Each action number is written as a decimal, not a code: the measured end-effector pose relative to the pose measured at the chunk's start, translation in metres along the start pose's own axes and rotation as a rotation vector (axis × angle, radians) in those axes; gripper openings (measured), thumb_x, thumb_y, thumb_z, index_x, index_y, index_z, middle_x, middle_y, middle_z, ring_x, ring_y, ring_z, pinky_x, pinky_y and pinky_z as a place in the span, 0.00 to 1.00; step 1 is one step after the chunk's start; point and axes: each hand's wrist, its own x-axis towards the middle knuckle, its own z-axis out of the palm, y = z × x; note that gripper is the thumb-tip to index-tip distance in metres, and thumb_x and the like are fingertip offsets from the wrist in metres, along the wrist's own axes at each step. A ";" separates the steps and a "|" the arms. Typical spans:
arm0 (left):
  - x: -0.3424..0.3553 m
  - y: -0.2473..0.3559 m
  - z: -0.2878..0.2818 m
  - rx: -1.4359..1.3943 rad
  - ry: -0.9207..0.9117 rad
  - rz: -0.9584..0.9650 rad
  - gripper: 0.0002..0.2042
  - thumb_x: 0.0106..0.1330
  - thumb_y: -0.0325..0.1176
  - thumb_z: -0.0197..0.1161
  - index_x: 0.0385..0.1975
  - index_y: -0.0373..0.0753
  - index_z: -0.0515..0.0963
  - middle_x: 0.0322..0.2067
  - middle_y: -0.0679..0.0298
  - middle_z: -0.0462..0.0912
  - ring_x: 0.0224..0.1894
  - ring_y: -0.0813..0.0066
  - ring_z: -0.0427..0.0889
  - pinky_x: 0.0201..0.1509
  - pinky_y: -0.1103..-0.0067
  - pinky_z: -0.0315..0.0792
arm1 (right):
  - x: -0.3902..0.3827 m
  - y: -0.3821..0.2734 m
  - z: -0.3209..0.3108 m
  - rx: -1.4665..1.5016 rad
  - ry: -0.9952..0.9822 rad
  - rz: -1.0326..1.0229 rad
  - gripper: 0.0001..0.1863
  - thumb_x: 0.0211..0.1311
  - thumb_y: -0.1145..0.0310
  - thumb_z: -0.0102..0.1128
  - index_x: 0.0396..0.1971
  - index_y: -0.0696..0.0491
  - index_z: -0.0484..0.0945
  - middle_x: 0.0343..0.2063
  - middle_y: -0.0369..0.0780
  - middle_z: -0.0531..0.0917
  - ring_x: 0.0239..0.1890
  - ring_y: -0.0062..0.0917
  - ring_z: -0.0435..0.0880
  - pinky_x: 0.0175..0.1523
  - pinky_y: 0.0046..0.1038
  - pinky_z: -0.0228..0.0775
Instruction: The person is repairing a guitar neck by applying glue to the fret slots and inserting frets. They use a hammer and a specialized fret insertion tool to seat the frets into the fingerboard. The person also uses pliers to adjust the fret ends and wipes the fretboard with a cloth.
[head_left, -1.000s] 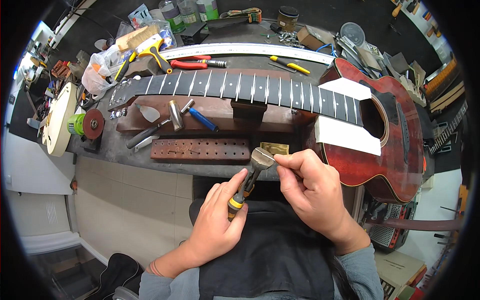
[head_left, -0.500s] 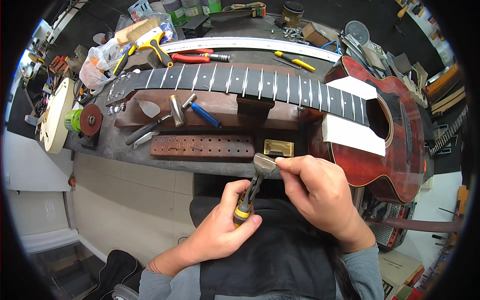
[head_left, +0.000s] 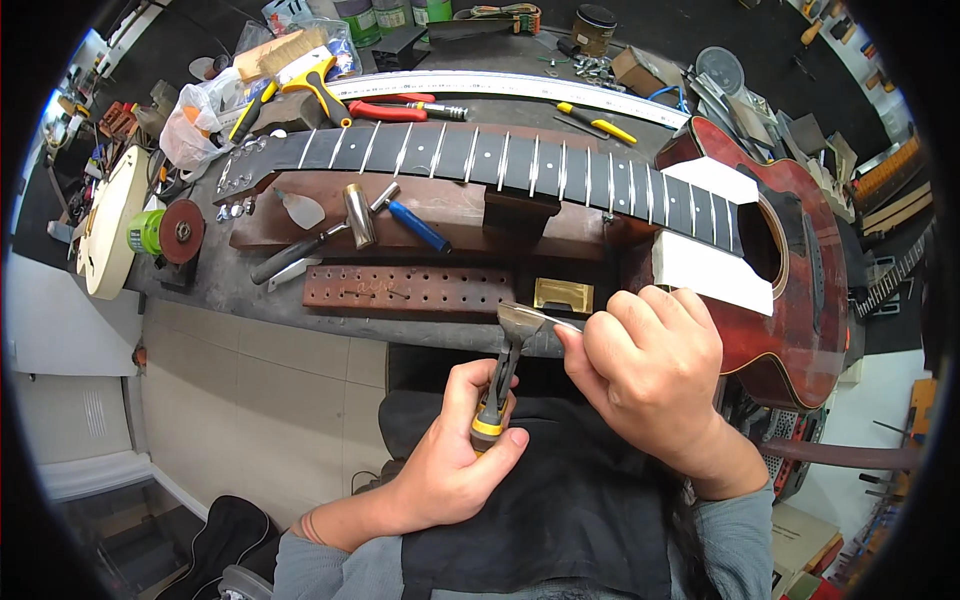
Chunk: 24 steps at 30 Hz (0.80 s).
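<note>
My left hand is wrapped round the yellow and black handles of a pair of nippers, whose broad metal head points up and away from me. A thin strip of fret wire runs from that head to my right hand, pinched between thumb and curled fingers. Whether the jaws grip the strip cannot be made out. Just beyond the nippers lie a brown wooden block with rows of holes and a small brass piece. Behind them rests a red acoustic guitar, its dark fretboard lined with metal frets.
White sheets cover the guitar top beside the fretboard. On the bench are a hammer, a blue-handled tool, a long ruler, red-handled pliers, a brush and a grinding disc.
My right hand has turned and shifted right, away from the nippers' head, showing more of the wire strip. The nippers' head has moved slightly left.
</note>
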 end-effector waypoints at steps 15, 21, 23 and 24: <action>-0.001 -0.008 0.006 -0.044 0.026 -0.019 0.27 0.77 0.22 0.64 0.71 0.33 0.60 0.46 0.63 0.71 0.45 0.80 0.71 0.56 0.77 0.71 | -0.006 0.000 0.010 0.028 0.031 -0.008 0.21 0.58 0.64 0.81 0.21 0.47 0.71 0.21 0.33 0.71 0.23 0.27 0.72 0.32 0.33 0.59; 0.001 0.000 -0.004 -0.546 -0.197 -0.114 0.29 0.77 0.23 0.62 0.74 0.39 0.58 0.48 0.60 0.72 0.43 0.77 0.76 0.52 0.74 0.76 | 0.003 -0.003 -0.007 0.308 0.082 0.119 0.16 0.57 0.68 0.85 0.34 0.50 0.80 0.30 0.35 0.82 0.31 0.32 0.83 0.40 0.37 0.70; 0.004 0.005 -0.005 -0.606 -0.267 -0.140 0.29 0.75 0.24 0.64 0.71 0.43 0.58 0.47 0.58 0.72 0.40 0.72 0.77 0.47 0.70 0.78 | -0.002 0.000 0.002 0.480 0.135 0.139 0.21 0.56 0.72 0.87 0.47 0.52 0.83 0.40 0.38 0.89 0.38 0.36 0.88 0.49 0.39 0.75; 0.004 0.006 -0.006 -0.635 -0.303 -0.154 0.30 0.74 0.24 0.66 0.70 0.45 0.58 0.47 0.56 0.72 0.38 0.70 0.78 0.45 0.68 0.79 | -0.004 0.002 0.007 0.514 0.146 0.120 0.21 0.56 0.73 0.86 0.47 0.51 0.84 0.40 0.37 0.89 0.38 0.35 0.88 0.49 0.39 0.75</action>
